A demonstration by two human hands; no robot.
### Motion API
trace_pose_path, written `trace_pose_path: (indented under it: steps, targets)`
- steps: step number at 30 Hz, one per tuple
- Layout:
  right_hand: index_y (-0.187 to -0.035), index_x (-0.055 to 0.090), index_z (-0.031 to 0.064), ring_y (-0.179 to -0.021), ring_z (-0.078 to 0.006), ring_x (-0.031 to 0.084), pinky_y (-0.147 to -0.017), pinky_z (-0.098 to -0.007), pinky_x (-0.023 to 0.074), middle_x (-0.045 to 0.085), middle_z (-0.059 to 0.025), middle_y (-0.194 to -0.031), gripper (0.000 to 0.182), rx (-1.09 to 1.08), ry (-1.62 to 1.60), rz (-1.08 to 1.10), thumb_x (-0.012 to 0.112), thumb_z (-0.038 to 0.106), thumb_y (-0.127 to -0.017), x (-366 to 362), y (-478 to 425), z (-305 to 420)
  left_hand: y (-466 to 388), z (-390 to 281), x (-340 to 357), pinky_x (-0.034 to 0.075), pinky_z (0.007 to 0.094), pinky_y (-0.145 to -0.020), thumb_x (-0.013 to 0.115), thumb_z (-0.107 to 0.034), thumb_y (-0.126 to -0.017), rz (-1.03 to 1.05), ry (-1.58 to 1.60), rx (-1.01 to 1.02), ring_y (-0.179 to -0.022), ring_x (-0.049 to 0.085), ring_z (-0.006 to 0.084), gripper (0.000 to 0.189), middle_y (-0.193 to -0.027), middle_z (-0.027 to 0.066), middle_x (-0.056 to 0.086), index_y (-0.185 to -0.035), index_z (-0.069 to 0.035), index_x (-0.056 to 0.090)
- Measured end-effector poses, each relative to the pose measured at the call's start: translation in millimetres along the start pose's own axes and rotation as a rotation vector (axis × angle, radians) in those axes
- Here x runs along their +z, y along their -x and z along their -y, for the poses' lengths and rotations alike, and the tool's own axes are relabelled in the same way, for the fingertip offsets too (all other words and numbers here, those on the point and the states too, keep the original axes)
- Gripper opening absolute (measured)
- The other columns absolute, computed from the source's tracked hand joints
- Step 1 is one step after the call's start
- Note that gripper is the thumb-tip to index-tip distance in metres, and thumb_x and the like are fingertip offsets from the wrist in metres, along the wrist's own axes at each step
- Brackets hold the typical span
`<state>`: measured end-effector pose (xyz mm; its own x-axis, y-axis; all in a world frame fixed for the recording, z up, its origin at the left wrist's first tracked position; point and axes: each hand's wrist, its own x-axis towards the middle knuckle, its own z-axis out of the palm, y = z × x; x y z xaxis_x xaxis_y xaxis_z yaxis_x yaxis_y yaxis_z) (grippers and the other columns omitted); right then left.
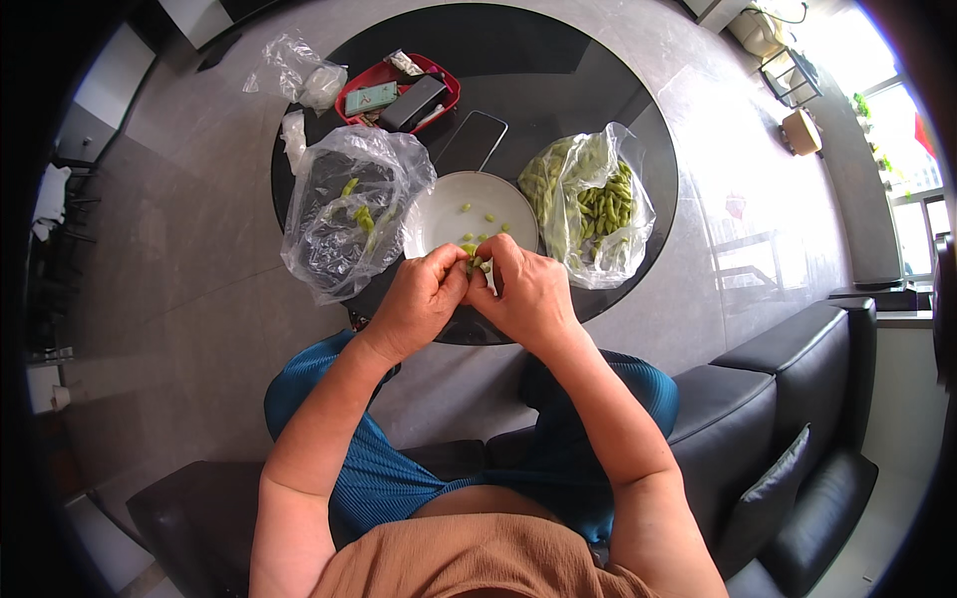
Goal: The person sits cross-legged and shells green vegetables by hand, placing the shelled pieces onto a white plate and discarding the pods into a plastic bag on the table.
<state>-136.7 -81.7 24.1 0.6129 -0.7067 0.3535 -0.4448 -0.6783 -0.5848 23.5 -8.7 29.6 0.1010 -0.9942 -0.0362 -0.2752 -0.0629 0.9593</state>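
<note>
My left hand (428, 288) and my right hand (523, 284) meet over the near rim of a white plate (441, 217), fingertips pinching a green soybean pod (475, 261) between them. Part of the pod is hidden by the fingers. Several loose green beans (489, 218) lie on the plate. To the right of it stands a clear plastic bag (591, 179) full of green soybean pods (604, 205). On the left, an open clear plastic bag (329, 239) holds a few green pod pieces (364, 218).
Behind the plate a smartphone (472, 142) lies on the round black table (516, 37). A red tray (454, 86) with boxes and small items stands at the back left, beside a crumpled plastic bag (291, 67). A black leather sofa (748, 404) is at the right.
</note>
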Motion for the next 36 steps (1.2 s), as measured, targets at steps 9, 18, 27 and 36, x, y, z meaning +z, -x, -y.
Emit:
trace_pose_path:
  steps: [9, 18, 27, 36]
  targets:
    - [-0.091, 0.057, 0.0037, -0.062, -0.009, 0.058, -0.056, -0.0258, 0.0451, 0.061, 0.0007, -0.073, 0.008, 0.436, -0.944, -0.1, 0.064, 0.009, -0.091, 13, -5, -12, -5, 11, -4, 0.06, 0.0276, -0.066, 0.05, -0.009, -0.104, 0.016, 0.11, -0.135, -0.073, 0.073, 0.015, 0.017, -0.083, 0.0104, 0.073, -0.103, 0.004, 0.06]
    - [-0.094, 0.057, 0.0012, -0.074, -0.0328, 0.066, -0.067, -0.0423, 0.0516, 0.066, -0.015, -0.081, 0.017, 0.327, -0.225, 0.165, 0.068, 0.012, -0.086, 11, -1, -32, -15, 54, -81, 0.055, 0.0438, -0.066, 0.04, -0.023, -0.102, -0.427, -1.024, -0.171, -0.063, 0.07, 0.0284, 0.029, -0.063, 0.0066, 0.07, -0.095, -0.003, 0.06]
    - [-0.101, 0.06, 0.0015, -0.087, -0.0406, 0.066, -0.078, -0.0476, 0.0536, 0.064, -0.0185, -0.098, 0.018, 0.213, -0.024, 0.164, 0.066, 0.011, -0.088, 27, 6, -49, -5, 49, -82, 0.053, 0.0505, -0.07, 0.055, -0.029, -0.1, -0.418, -1.077, -0.12, -0.081, 0.069, 0.0385, 0.026, -0.089, 0.0195, 0.071, -0.104, -0.004, 0.06]
    - [-0.112, 0.062, 0.0022, -0.089, -0.0358, 0.068, -0.078, -0.0455, 0.0547, 0.064, -0.0161, -0.107, 0.027, 0.221, -0.066, 0.166, 0.068, 0.016, -0.089, 4, 0, -37, 24, 82, -23, 0.054, 0.0495, -0.069, 0.071, -0.025, -0.088, 0.036, -0.977, -0.066, -0.079, 0.069, 0.0373, 0.019, -0.081, 0.015, 0.07, -0.093, -0.008, 0.067]
